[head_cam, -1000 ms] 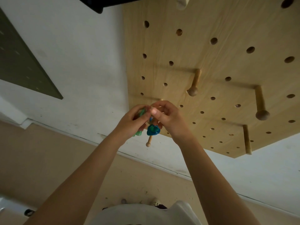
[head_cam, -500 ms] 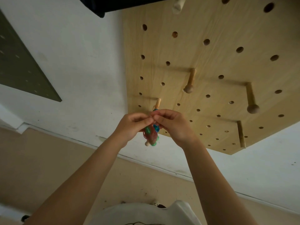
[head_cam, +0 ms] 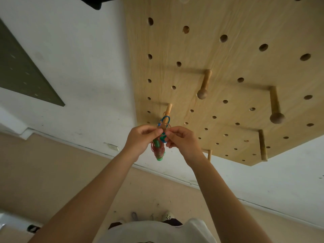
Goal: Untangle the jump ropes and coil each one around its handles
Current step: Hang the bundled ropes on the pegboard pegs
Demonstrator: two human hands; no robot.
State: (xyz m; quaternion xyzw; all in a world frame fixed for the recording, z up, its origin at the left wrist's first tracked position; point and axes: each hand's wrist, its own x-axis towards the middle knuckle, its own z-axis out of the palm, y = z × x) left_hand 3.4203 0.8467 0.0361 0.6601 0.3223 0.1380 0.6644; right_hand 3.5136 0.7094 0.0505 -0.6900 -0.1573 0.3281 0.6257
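Observation:
A coiled jump rope bundle [head_cam: 158,149], red cord wound round green handles, hangs between my hands. A blue cord loop [head_cam: 165,119] from it lies over a wooden peg [head_cam: 168,111] on the pegboard [head_cam: 228,58]. My left hand [head_cam: 140,141] pinches the top of the bundle with thumb and fingers. My right hand [head_cam: 182,140] pinches the blue cord beside it, fingers curled. The peg's knob is hidden behind the cord and my fingertips.
Other wooden pegs [head_cam: 204,85] [head_cam: 275,106] [head_cam: 262,147] stick out of the pegboard to the right. A white wall [head_cam: 78,58] lies left of the board, with a dark panel [head_cam: 21,74] on it. Beige floor and my shoes [head_cam: 167,215] are below.
The bundle has dropped from between my hands to hang lower, and the blue loop now sits over the peg. Both hands stay close together at the peg's end.

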